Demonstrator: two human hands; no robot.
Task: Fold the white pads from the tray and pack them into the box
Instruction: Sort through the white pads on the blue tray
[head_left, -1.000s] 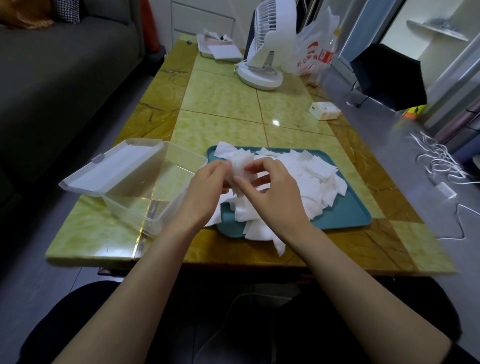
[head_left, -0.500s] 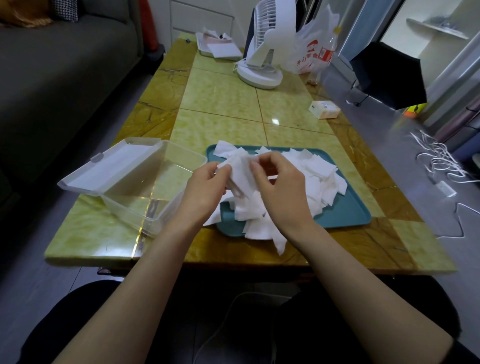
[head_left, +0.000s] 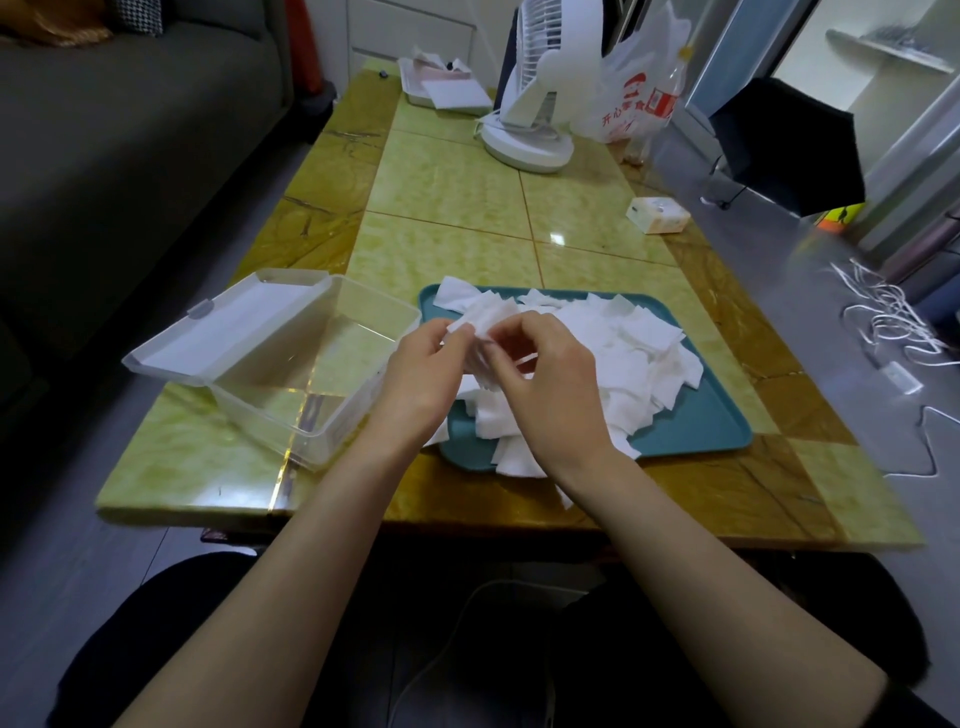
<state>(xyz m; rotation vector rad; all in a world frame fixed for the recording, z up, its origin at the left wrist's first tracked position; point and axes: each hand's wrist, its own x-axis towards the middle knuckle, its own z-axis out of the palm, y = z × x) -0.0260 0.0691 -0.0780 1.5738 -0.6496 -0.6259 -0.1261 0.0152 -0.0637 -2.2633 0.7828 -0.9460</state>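
I'm pinching one white pad (head_left: 485, 319) between my left hand (head_left: 423, 376) and right hand (head_left: 553, 387), fingers clenched on it, above the teal tray (head_left: 696, 421) beside the clear box (head_left: 317, 364) near the surface's front edge.

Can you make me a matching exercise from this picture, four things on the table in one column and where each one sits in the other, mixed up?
Things:
1. clear box
2. tray
3. fan
4. small carton

Places:
A. near the right edge of the table, halfway along
B. at the far end, beside the plastic bag
C. left of the hands, lid open
D. under the heap of white pads

Pairs: 1-C, 2-D, 3-B, 4-A
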